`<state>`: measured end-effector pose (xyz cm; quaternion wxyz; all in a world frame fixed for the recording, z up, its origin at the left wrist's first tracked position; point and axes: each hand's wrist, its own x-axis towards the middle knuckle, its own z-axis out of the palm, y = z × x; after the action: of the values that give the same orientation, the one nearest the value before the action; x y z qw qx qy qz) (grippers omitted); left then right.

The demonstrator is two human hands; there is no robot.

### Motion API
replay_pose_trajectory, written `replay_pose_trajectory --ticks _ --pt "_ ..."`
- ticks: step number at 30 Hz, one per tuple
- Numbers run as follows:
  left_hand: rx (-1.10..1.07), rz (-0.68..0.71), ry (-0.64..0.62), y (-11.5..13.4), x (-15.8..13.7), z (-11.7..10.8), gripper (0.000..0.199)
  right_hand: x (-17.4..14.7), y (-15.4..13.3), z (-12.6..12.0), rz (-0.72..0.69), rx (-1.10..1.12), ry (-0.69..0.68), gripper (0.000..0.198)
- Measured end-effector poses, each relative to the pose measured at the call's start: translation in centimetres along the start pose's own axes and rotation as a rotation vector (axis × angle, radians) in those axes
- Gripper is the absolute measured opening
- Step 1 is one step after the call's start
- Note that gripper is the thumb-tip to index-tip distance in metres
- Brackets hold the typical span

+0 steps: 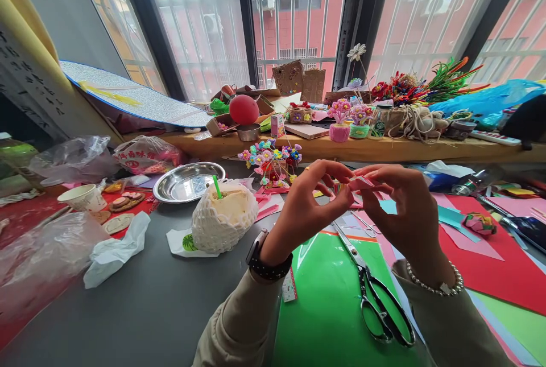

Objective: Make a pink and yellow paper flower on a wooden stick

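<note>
My left hand (318,196) and my right hand (394,199) are raised in front of me above the table, fingertips almost meeting. Between them is a small folded piece of pink paper (361,183), pinched by thumb and fingers on both sides. Part of the paper is hidden by the fingers. Below the hands, a large pair of black-handled scissors (375,287) lies on a green sheet (322,304). Smaller silver scissors (367,227) rest just beyond it.
Left of my hands stand a coconut (228,213) with a green straw and a metal plate (187,182). Pipe-cleaner flowers (273,162) are behind the hands. Red paper (507,253) covers the right side. A wooden sill (196,148) holds many craft items.
</note>
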<state>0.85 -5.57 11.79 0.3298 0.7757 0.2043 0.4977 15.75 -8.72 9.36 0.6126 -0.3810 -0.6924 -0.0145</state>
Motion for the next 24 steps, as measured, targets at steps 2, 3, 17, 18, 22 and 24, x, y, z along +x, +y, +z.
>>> replay_pose_trajectory --ticks 2,3,17,18,22,24 --pt "0.017 0.051 0.003 0.02 -0.06 0.00 0.013 -0.02 0.07 0.02 -0.049 -0.010 0.020 0.034" --pt "0.027 0.075 0.001 0.05 -0.08 -0.01 0.013 -0.03 0.08 0.01 -0.070 -0.016 0.030 0.034" --pt "0.034 0.174 -0.008 0.36 -0.08 -0.10 0.014 -0.12 0.05 -0.22 -0.169 -0.080 0.063 0.036" --pt "0.037 0.168 -0.009 0.37 -0.09 -0.12 0.013 -0.14 -0.01 -0.25 -0.162 -0.083 0.061 0.036" --pt "0.057 0.137 -0.024 0.37 -0.13 -0.21 0.013 -0.28 -0.28 -0.28 -0.098 -0.101 0.047 0.032" --pt "0.065 0.137 -0.035 0.37 -0.17 -0.25 0.013 -0.29 -0.40 -0.22 -0.094 -0.112 0.053 0.030"
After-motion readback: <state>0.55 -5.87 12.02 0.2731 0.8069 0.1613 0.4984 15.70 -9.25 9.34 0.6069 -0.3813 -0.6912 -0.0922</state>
